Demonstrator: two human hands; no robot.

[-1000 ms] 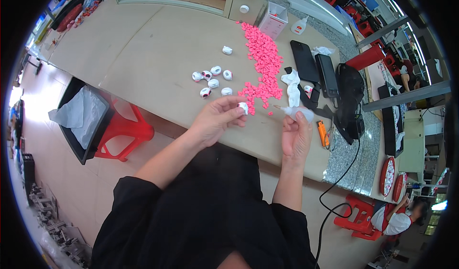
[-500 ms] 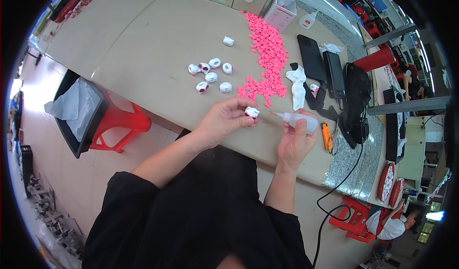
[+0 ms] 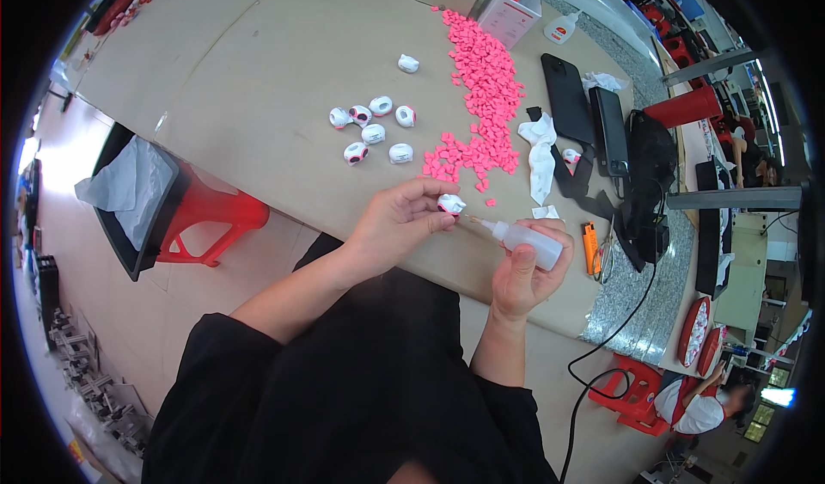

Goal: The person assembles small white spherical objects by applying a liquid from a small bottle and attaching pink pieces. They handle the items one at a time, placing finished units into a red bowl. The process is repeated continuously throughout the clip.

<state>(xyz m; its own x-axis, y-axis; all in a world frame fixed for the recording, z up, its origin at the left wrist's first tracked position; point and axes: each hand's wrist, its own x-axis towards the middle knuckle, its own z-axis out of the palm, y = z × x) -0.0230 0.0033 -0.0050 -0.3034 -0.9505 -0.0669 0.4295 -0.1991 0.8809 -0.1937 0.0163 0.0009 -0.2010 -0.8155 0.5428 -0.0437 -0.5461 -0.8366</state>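
Between the thumb and fingers of my left hand (image 3: 400, 226) is a small white rounded piece (image 3: 450, 204) with pink and dark markings. My right hand (image 3: 526, 282) grips a translucent squeeze bottle (image 3: 531, 243), its thin nozzle pointing left, with the tip close to the white piece. Whether the tip touches it I cannot tell. Beyond my hands, many small pink pieces (image 3: 488, 80) lie in a long strip on the table (image 3: 258, 80). Left of them sits a loose group of similar white pieces (image 3: 373, 133), with one more (image 3: 408, 64) farther back.
A white box (image 3: 510, 11) and a small white bottle (image 3: 561, 28) stand at the back. To the right lie a black phone (image 3: 563, 97), a black case (image 3: 608, 131), crumpled white tissue (image 3: 540, 153), an orange cutter (image 3: 591, 248) and a black cable. A tray on a red stool (image 3: 215, 226) stands left.
The bottle in my right hand has come closer to the white piece, its nozzle tip now beside it. My left hand stays nearly in place. The view has shifted slightly.
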